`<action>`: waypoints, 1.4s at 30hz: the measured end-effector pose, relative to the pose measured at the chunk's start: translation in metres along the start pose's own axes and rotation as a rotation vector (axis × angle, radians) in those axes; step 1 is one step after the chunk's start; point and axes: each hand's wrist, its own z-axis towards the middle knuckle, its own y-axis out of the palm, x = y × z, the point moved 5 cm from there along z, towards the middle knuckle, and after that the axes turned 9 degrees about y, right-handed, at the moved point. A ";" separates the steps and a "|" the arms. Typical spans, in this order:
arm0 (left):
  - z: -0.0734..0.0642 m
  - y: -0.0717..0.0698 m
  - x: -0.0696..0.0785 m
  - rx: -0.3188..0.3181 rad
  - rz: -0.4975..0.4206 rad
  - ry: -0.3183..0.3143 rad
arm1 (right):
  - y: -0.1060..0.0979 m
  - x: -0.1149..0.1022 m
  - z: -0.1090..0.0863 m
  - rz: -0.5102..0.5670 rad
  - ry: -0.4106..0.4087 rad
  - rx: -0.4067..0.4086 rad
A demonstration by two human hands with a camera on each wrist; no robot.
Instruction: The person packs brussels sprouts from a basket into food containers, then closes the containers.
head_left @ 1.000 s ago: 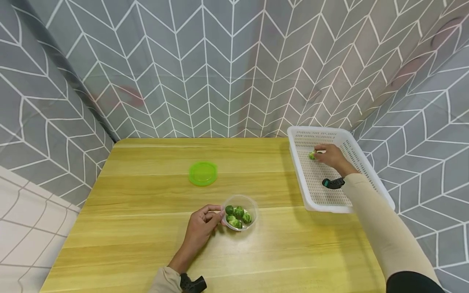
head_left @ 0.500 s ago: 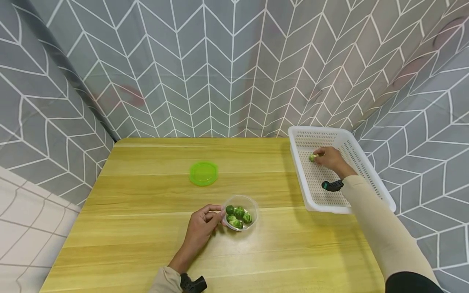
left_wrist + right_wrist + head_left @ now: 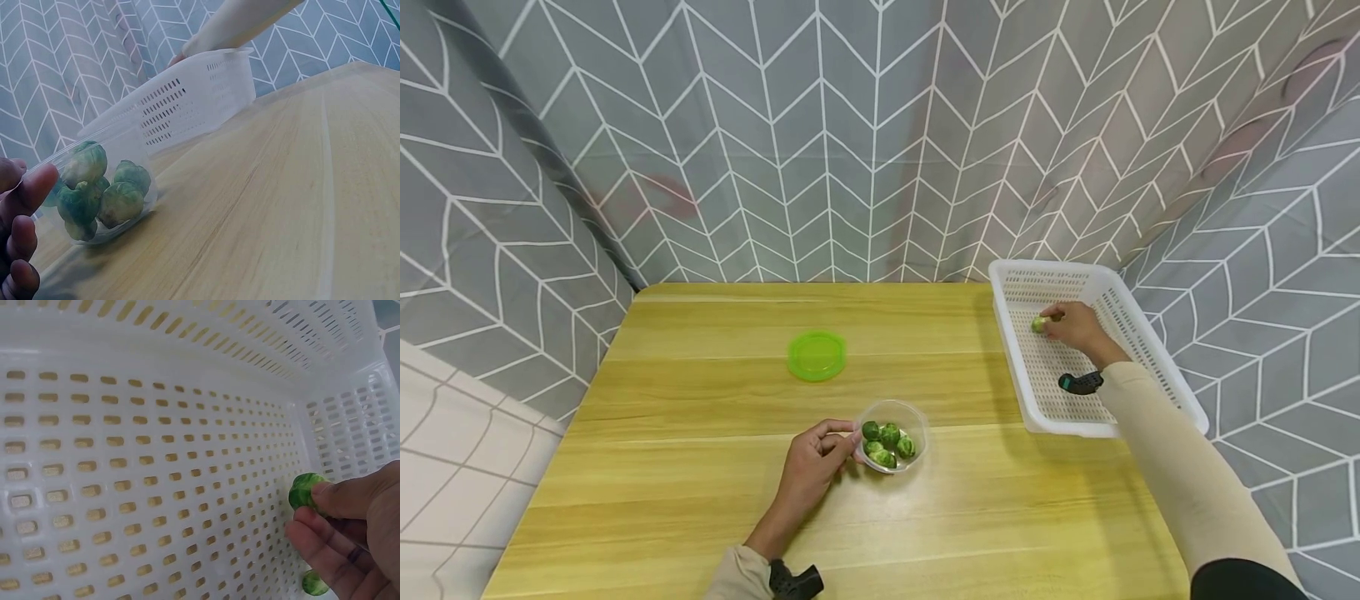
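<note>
My left hand (image 3: 811,467) pinches the rim of a small clear plastic container (image 3: 917,415) standing on the table. Inside lie several green Brussels sprouts (image 3: 122,203), seen through its wall in the left wrist view. Over at the right, my right hand (image 3: 1075,325) reaches down into a white perforated basket (image 3: 1011,358). Its thumb and fingers pinch one Brussels sprout (image 3: 305,490) near the basket's floor. Below those fingers in the right wrist view, a second sprout (image 3: 314,583) lies on the floor, partly behind the hand.
A green round lid (image 3: 816,356) lies flat on the wooden table (image 3: 700,500), behind and left of the container. The basket's raised walls surround the right hand. A grey patterned curtain (image 3: 850,150) hangs behind the table and along its sides.
The right hand has shifted slightly down within the basket, its fingers staying by the sprout. The left hand and the container have not moved.
</note>
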 end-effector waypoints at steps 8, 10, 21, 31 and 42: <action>0.000 0.001 0.000 0.004 -0.006 -0.002 | -0.011 -0.005 -0.010 0.067 -0.022 0.045; 0.000 0.001 0.000 0.006 -0.007 -0.006 | -0.012 -0.006 -0.012 0.072 -0.026 0.046; -0.001 0.002 0.002 0.008 -0.015 -0.024 | -0.015 -0.013 -0.025 0.229 -0.028 0.022; -0.001 0.000 0.003 0.008 -0.005 -0.012 | -0.023 -0.029 -0.050 0.373 -0.056 -0.013; 0.000 0.001 0.002 0.004 -0.023 -0.015 | -0.019 -0.056 -0.071 0.555 -0.106 -0.060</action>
